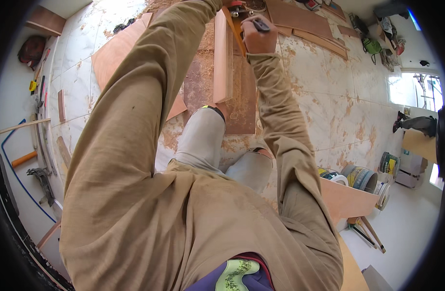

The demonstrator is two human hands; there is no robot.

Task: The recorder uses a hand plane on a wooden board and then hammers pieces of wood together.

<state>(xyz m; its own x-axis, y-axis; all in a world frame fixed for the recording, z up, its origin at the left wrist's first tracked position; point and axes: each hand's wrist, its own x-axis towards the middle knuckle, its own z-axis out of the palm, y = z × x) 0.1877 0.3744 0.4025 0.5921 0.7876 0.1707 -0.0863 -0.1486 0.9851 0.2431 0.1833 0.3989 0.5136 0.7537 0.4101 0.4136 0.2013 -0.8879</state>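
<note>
At the top of the picture my right hand (259,40) is closed around a dark-handled tool (263,26), whose kind I cannot make out. Metal fittings show just left of that hand, and a thin orange-brown strip (235,30) slants down beside it. My left hand (225,2) reaches to the upper edge near those fittings; its fingers are cut off from view. Below and left of the right hand lies a long pale wooden beam (221,63), pointing toward me. It rests on a brown board (244,109) strewn with shavings.
Wooden sheets lie on the tiled floor at left (116,56) and upper right (300,22). Several buckets (361,177) stand at right beside a pale board (346,196). A clamp-like tool (40,184) and a blue rod (11,162) lie far left. Another person's leg (419,125) shows far right.
</note>
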